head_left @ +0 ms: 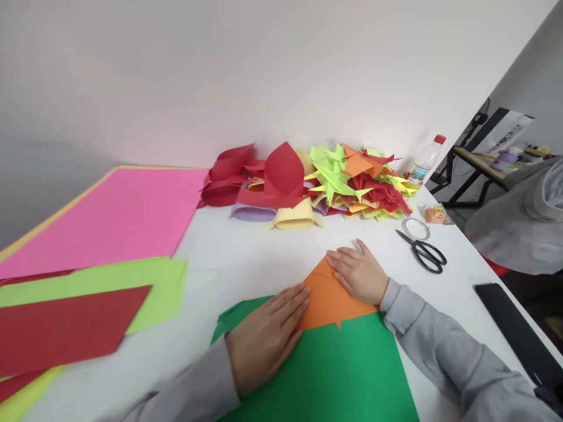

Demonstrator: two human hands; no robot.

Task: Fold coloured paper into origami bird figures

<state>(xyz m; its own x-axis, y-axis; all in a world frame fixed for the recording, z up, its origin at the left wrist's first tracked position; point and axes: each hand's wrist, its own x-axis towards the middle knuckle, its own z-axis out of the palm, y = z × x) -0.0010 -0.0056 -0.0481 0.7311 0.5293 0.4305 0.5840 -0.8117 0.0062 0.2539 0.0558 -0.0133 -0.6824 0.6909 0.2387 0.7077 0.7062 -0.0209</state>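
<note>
On the left of the white desk (211,252), a pink sheet (118,220) reaches toward the far edge, with a lime sheet (162,293) and a dark red sheet (70,328) nearer. Red paper shapes (284,173) stand midway along the far edge.

The left hand (266,340) lies flat, its fingers straight and close together, on the left side of the folded orange paper (321,299). This paper rests on a green sheet (347,369) in the desk's middle; its peak points to the far edge, and its long axis, the base, runs from side to side. A small tab points to the near edge. The right hand (360,278) spreads open over the right slope, gripping nothing visible.

A pile of folded paper (356,184) leads to a bottle (424,164) at the far right corner, its label too small to read. Scissors (417,247) and a wrapped packet (435,214) lie near the right edge. Beyond it, a box (497,138) bears dark, slanted lettering I cannot read.
</note>
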